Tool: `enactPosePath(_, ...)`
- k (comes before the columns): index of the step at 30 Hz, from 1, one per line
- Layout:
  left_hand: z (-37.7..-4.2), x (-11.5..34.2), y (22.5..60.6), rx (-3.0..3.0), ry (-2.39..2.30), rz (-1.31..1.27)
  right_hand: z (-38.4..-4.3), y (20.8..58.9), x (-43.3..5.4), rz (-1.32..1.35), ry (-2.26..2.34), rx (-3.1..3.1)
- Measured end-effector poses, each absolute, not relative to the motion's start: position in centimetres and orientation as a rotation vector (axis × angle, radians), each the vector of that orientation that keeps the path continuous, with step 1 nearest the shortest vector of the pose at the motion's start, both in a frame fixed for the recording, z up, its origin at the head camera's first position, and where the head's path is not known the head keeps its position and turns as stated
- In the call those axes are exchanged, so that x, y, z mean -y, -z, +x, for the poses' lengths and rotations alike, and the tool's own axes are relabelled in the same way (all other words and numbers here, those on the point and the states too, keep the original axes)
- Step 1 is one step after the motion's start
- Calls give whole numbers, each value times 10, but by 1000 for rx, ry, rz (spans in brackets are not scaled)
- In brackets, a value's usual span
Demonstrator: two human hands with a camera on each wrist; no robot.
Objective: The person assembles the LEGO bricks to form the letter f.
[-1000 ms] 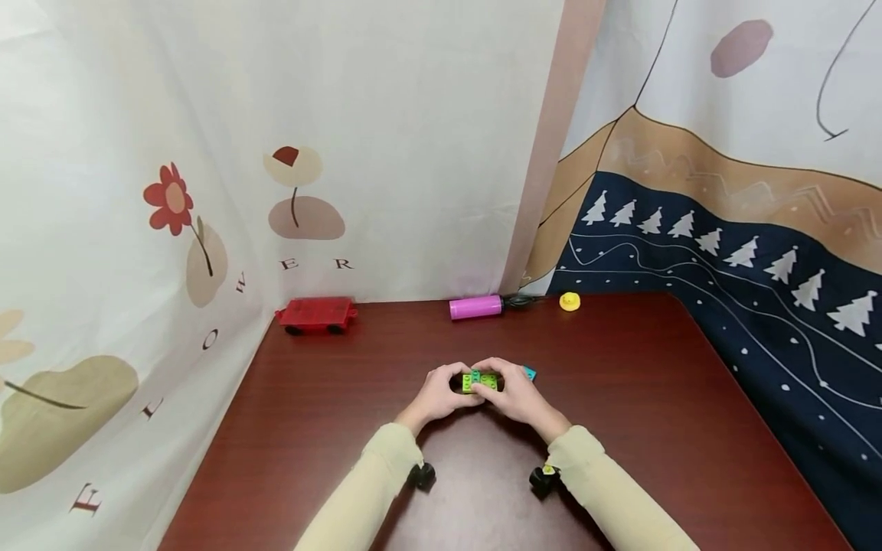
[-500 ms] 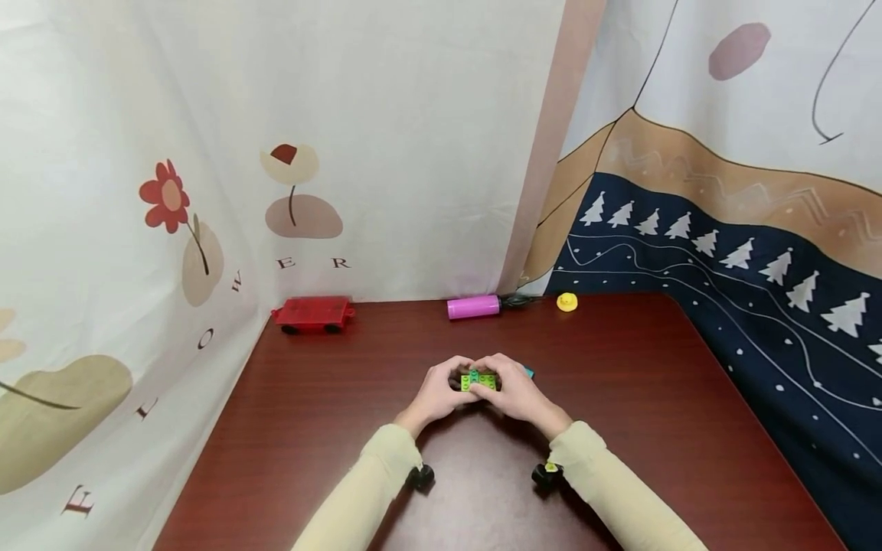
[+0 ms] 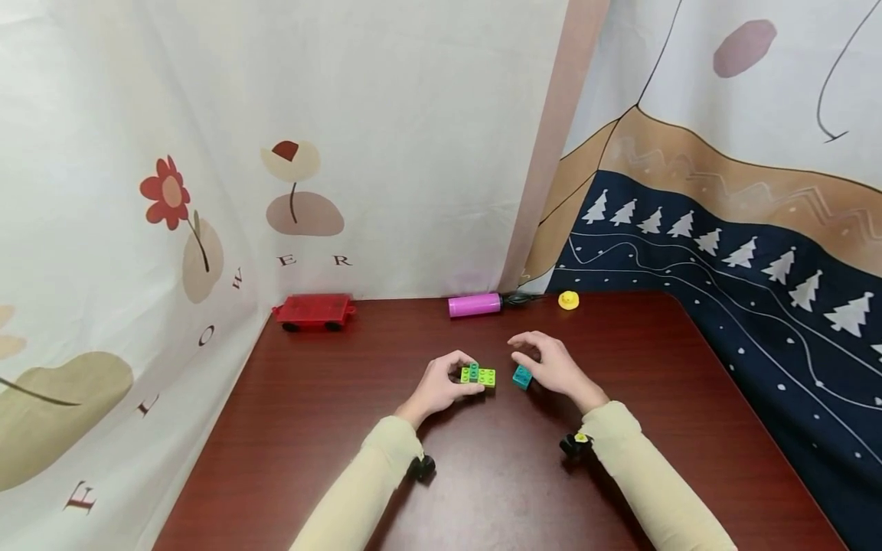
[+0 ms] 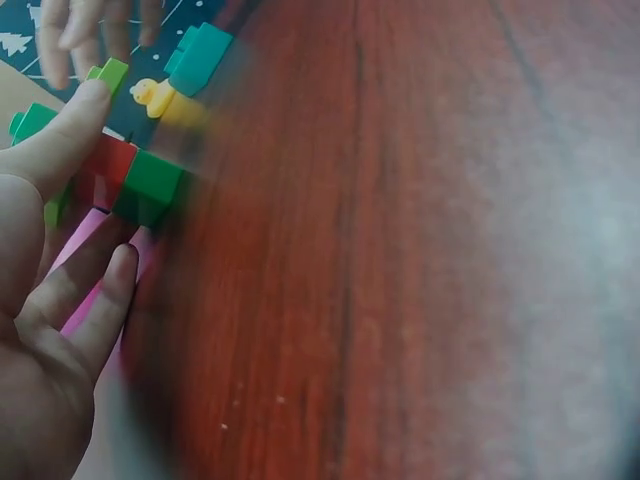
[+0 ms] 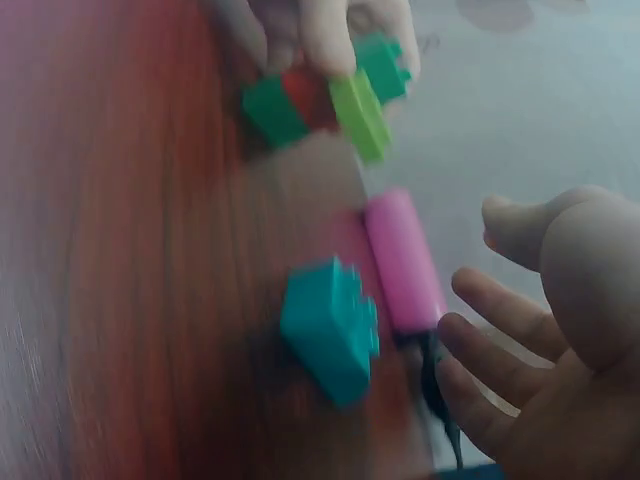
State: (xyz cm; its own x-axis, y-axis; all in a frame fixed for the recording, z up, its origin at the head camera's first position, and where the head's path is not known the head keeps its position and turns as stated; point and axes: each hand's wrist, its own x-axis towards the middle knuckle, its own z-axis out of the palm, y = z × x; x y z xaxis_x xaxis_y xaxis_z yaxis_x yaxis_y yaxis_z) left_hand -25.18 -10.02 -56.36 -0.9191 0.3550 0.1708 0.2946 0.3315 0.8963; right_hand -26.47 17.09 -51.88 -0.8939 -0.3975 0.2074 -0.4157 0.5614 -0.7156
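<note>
The left hand (image 3: 437, 386) pinches the green block stack (image 3: 478, 375) in its fingers at mid-counter (image 3: 344, 398). The right hand (image 3: 551, 366) hovers just beside the teal block (image 3: 521, 376), fingers loosely spread, holding nothing.

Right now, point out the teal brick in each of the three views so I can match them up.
Head: teal brick lies on the table beside the right hand, right of centre.
Left wrist: teal brick at the top left, blurred.
Right wrist: teal brick at centre.
Shared landmark: the green brick stack, held by the left hand.
</note>
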Motion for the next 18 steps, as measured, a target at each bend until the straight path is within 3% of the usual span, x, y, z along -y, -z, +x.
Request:
enactPosePath(10, -256, 100, 564, -2518, -1683, 613, -276, 539, -201, 943, -1326, 2925)
enactPosePath(18, -256, 98, 565, -2503, -1691, 592, -278, 542, -206, 933, -1374, 3007)
